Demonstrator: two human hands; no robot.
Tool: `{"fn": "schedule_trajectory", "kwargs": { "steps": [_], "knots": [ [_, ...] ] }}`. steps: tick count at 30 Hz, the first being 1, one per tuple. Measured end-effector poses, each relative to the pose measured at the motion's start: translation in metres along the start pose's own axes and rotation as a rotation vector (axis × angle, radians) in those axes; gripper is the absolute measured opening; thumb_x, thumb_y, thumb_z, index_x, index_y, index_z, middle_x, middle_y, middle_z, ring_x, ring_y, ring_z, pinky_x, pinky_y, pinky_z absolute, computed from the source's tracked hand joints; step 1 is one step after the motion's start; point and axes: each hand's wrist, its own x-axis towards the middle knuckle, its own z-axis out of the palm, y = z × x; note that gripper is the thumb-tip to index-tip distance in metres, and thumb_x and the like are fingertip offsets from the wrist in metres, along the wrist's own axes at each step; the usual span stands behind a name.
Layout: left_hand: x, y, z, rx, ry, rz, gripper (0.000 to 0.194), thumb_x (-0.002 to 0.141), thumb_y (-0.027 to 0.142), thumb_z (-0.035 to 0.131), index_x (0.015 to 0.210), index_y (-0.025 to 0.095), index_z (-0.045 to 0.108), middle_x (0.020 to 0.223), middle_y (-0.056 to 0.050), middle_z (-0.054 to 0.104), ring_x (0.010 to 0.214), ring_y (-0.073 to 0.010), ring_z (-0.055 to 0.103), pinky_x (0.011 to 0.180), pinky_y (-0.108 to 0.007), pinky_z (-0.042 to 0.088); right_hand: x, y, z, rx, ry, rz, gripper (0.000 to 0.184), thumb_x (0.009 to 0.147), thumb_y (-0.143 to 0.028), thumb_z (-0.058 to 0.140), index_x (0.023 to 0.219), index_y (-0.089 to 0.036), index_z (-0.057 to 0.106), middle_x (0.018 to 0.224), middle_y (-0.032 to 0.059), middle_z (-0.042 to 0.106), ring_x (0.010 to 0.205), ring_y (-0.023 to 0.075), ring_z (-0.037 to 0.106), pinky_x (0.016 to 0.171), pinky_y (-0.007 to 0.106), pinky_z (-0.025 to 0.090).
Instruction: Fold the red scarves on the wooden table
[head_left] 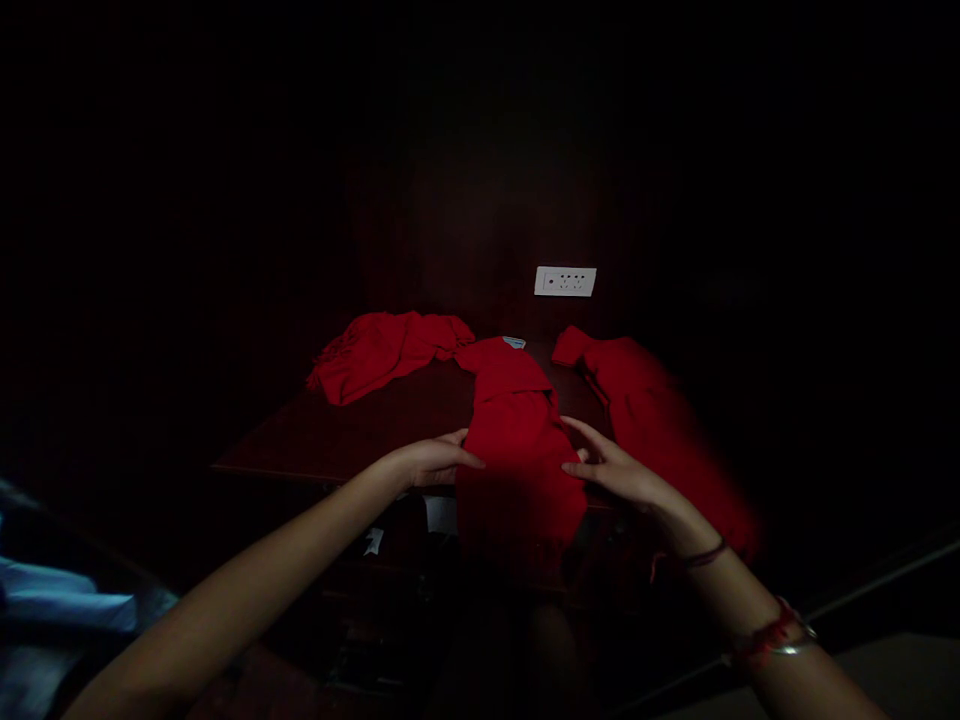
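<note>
A folded red scarf (pixel 514 440) lies across the middle of the table, its near end hanging over the front edge. My left hand (pixel 439 460) grips its left side, thumb on top and the other fingers partly hidden under the cloth. On the opposite side my right hand (pixel 607 470) has its thumb on the scarf and its fingers along the right edge. A white and blue label (pixel 514 342) shows at the scarf's far end.
On the dark table (pixel 300 430), a second red cloth with a fringed end (pixel 390 350) lies at the left. A third red cloth (pixel 652 400) trails over the right side. Behind is a wall socket (pixel 565 281). Much of the room is too dark to make out.
</note>
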Motion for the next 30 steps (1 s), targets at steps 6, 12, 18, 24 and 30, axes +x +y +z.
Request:
{"fn": "schedule_trajectory", "kwargs": {
  "steps": [6,12,18,24,30],
  "knots": [
    [0.008,0.001,0.002,0.297,0.211,-0.008,0.030,0.070,0.021,0.055,0.098,0.019,0.044,0.084,0.001,0.058,0.064,-0.0094,0.055,0.053,-0.019,0.044,0.035,0.008,0.004,-0.230,0.185,-0.004,0.080,0.062,-0.023,0.060,0.130,-0.021,0.017,0.068,-0.0041,0.048,0.053,0.0066,0.044,0.049,0.019,0.038],
    [0.018,-0.009,-0.004,0.519,0.409,0.045,0.045,0.071,0.012,0.051,0.110,0.018,0.032,0.059,0.007,0.048,0.045,-0.0058,0.045,0.045,-0.017,0.040,0.049,0.021,-0.006,-0.564,0.271,-0.057,0.069,0.062,-0.008,0.048,0.126,-0.024,0.029,0.070,-0.0025,0.055,0.060,0.0095,0.051,0.059,0.020,0.040],
    [0.047,0.007,-0.006,0.721,0.598,0.131,0.049,0.072,0.032,0.053,0.114,0.016,0.034,0.083,-0.005,0.057,0.063,-0.0130,0.054,0.054,-0.021,0.042,0.071,0.008,0.001,-0.773,0.381,-0.059,0.068,0.069,-0.027,0.050,0.130,-0.018,0.020,0.092,0.0081,0.059,0.079,0.0193,0.057,0.068,0.026,0.041],
    [0.082,0.012,-0.023,0.667,0.796,0.159,0.056,0.069,0.018,0.054,0.119,0.015,0.029,0.079,-0.004,0.059,0.064,-0.0125,0.056,0.056,-0.019,0.041,0.103,0.009,0.000,-0.810,0.631,-0.107,0.051,0.071,-0.016,0.042,0.122,-0.019,0.033,0.088,0.0074,0.060,0.076,0.0174,0.057,0.067,0.024,0.041],
    [0.081,0.013,-0.026,0.595,0.688,0.118,0.055,0.066,0.012,0.055,0.116,0.018,0.032,0.070,0.000,0.057,0.049,-0.0087,0.050,0.045,-0.017,0.040,0.103,0.017,-0.007,-0.800,0.569,-0.048,0.050,0.068,-0.014,0.044,0.118,-0.014,0.037,0.089,0.0088,0.060,0.076,0.0172,0.057,0.068,0.023,0.040]
  ]
}}
